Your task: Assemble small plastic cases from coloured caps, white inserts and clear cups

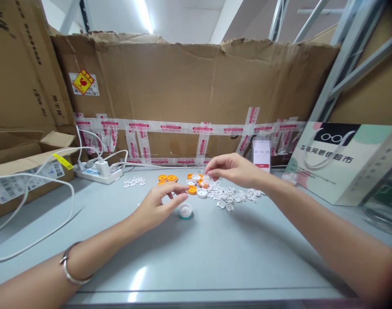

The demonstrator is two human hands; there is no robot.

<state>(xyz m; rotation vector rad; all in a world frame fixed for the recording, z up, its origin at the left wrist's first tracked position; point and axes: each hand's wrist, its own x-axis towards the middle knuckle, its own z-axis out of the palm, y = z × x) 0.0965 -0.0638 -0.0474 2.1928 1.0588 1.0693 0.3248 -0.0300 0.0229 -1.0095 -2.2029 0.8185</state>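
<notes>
My left hand (162, 204) hovers over the table with thumb and index finger apart, holding nothing. Just right of its thumb stands a small round cap-like piece (185, 211), white above and teal below. My right hand (226, 167) is pinched over the cluster of parts, and a small translucent white piece (207, 180), blurred, shows at its fingertips. Below and left of that hand lie an orange round cap (192, 190) and a white round cap (202, 193). Several white openwork plastic pieces (229, 196) are heaped under my right wrist.
Several orange round caps (171, 178) and small clear discs (134, 182) lie farther left. A power strip (99, 171) with white cables stands at back left beside an open carton (22, 171). A phone (262, 154), paper bag (331, 167) and large cardboard (183, 86) border the table.
</notes>
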